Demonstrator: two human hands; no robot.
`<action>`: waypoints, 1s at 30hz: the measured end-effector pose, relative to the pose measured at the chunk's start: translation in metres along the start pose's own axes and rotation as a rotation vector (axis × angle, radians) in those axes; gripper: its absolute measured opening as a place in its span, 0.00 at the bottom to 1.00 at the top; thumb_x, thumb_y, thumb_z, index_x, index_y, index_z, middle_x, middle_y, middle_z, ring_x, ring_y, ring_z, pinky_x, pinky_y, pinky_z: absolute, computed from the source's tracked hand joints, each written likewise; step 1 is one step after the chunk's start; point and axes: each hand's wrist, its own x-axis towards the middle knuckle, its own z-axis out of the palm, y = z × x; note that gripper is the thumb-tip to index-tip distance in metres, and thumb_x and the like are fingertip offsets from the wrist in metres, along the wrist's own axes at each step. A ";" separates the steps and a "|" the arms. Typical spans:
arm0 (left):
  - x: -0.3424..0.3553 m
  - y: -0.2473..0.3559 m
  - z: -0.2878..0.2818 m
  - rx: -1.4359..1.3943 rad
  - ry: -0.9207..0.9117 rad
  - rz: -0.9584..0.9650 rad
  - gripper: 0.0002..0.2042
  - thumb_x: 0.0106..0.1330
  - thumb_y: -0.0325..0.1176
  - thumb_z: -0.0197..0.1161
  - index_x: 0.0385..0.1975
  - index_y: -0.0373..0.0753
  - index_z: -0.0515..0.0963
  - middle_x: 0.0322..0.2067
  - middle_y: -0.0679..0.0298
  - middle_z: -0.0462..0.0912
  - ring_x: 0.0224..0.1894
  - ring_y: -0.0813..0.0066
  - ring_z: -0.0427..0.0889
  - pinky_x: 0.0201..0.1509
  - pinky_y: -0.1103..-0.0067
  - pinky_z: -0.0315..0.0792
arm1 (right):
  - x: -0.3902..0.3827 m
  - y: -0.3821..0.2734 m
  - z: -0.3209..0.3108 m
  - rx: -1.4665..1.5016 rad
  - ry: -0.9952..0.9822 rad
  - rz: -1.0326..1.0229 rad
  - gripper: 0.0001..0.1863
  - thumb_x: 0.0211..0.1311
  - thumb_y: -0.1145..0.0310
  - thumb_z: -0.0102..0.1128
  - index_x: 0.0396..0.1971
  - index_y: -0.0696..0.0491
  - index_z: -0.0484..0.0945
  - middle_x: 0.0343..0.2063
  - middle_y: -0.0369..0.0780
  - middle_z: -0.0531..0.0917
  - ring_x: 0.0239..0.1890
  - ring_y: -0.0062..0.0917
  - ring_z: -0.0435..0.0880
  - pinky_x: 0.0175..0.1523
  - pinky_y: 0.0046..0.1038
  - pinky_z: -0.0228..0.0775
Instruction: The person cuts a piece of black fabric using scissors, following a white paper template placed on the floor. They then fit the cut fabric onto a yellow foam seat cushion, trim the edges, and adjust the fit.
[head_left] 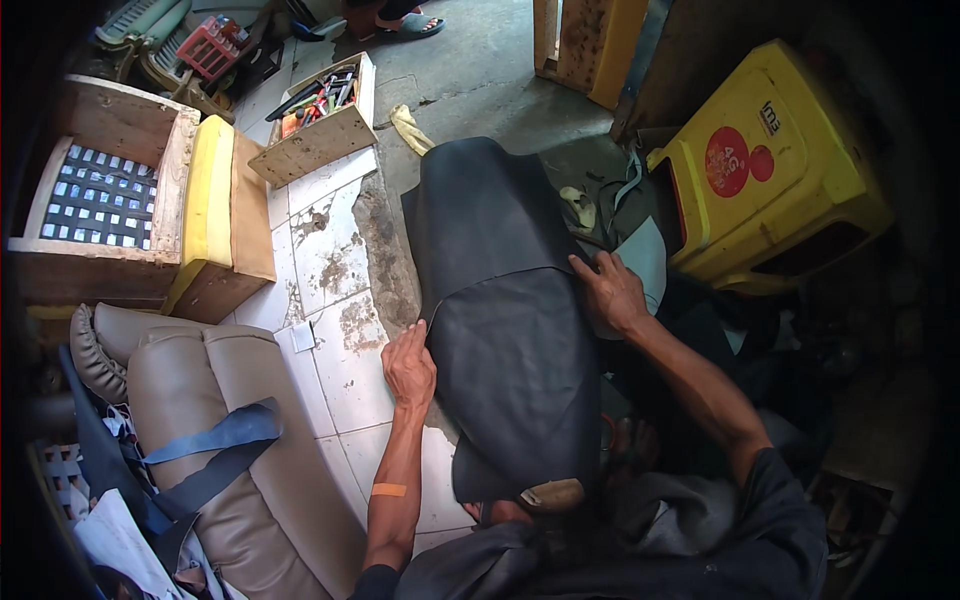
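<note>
A long black motorcycle seat cover [510,345] lies lengthwise in front of me, with a cross seam near its middle and loose flaps at its sides. At its left edge, beside the seam, my left hand [409,368] grips the material with fingers pressed together. Across from it, my right hand [612,294] holds the right edge close to the other end of the seam. The undersides of both grips are hidden. A tan patch [553,494] shows at the near end, close to my lap.
Brown padded upholstery [240,400] with dark strips lies at left. Beyond it are a yellow foam-edged wooden frame [205,215] and a wooden box of tools [318,155]. A yellow plastic stool [770,170] lies at right, near fabric scraps. A person's sandalled foot [412,24] is at the far edge.
</note>
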 end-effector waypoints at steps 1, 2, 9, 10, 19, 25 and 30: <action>-0.004 0.000 0.000 -0.007 -0.019 -0.007 0.22 0.62 0.20 0.61 0.57 0.38 0.83 0.51 0.52 0.88 0.57 0.57 0.85 0.65 0.63 0.69 | -0.006 0.000 -0.001 0.035 -0.019 0.024 0.30 0.57 0.76 0.60 0.62 0.44 0.78 0.40 0.42 0.77 0.45 0.37 0.81 0.42 0.41 0.80; -0.007 0.000 -0.001 -0.014 -0.038 -0.012 0.22 0.62 0.20 0.60 0.58 0.38 0.82 0.51 0.53 0.88 0.57 0.58 0.85 0.65 0.63 0.69 | -0.013 -0.001 -0.001 0.070 -0.037 0.048 0.29 0.57 0.76 0.59 0.62 0.45 0.78 0.40 0.42 0.77 0.44 0.38 0.82 0.42 0.42 0.80; -0.027 0.004 0.001 -0.022 -0.137 -0.097 0.22 0.63 0.20 0.60 0.59 0.38 0.82 0.49 0.54 0.89 0.51 0.60 0.87 0.68 0.62 0.66 | -0.037 0.009 0.001 0.186 -0.089 0.117 0.24 0.60 0.77 0.58 0.59 0.51 0.78 0.37 0.45 0.79 0.42 0.42 0.83 0.44 0.44 0.80; -0.028 0.006 -0.001 -0.019 -0.161 -0.099 0.22 0.63 0.21 0.60 0.59 0.37 0.82 0.48 0.53 0.89 0.49 0.58 0.87 0.66 0.62 0.68 | -0.039 0.010 0.003 0.205 -0.077 0.105 0.24 0.60 0.76 0.58 0.58 0.51 0.78 0.37 0.45 0.80 0.42 0.42 0.84 0.44 0.44 0.80; -0.022 0.014 -0.025 -0.157 -0.522 -0.197 0.22 0.65 0.23 0.53 0.60 0.38 0.80 0.40 0.38 0.86 0.43 0.42 0.87 0.52 0.57 0.79 | -0.061 -0.006 0.008 0.391 -0.311 0.199 0.29 0.61 0.74 0.55 0.65 0.52 0.73 0.42 0.51 0.83 0.46 0.49 0.85 0.49 0.47 0.80; 0.005 0.015 -0.065 0.176 -0.686 -0.223 0.22 0.65 0.32 0.56 0.59 0.43 0.82 0.39 0.39 0.86 0.45 0.40 0.87 0.55 0.56 0.79 | -0.065 0.009 -0.022 0.446 -0.874 0.315 0.27 0.64 0.69 0.50 0.64 0.51 0.76 0.56 0.53 0.83 0.58 0.48 0.82 0.62 0.47 0.74; 0.041 0.025 -0.056 -0.230 -0.456 -0.627 0.30 0.76 0.50 0.51 0.71 0.37 0.67 0.66 0.47 0.74 0.62 0.52 0.78 0.61 0.61 0.74 | -0.062 0.040 0.001 0.631 -0.372 0.629 0.22 0.67 0.64 0.52 0.57 0.53 0.82 0.53 0.50 0.85 0.57 0.46 0.84 0.63 0.44 0.74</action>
